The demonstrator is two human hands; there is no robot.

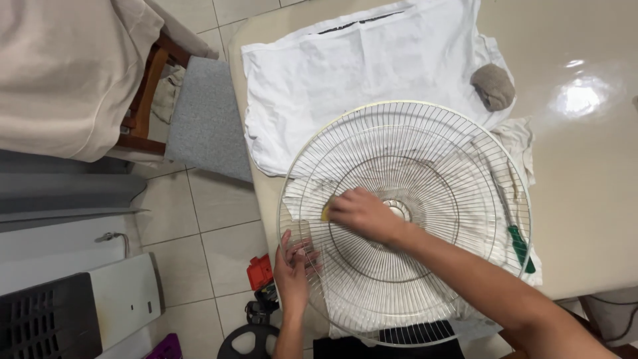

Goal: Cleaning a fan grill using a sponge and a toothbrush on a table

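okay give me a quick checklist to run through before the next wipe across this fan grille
1. Left hand steadying the fan grille at its near rim: ok.
2. Right hand pressing the yellow sponge on the wires: ok.
3. White cloth spread under the grille, covering the table: ok.
4. Green-handled screwdriver lying under the grille's right side, away from both hands: ok.
5. Grille fully on the table: not ok, its near edge overhangs.
6. Wires clean: not ok, dark grime still shows near the top.
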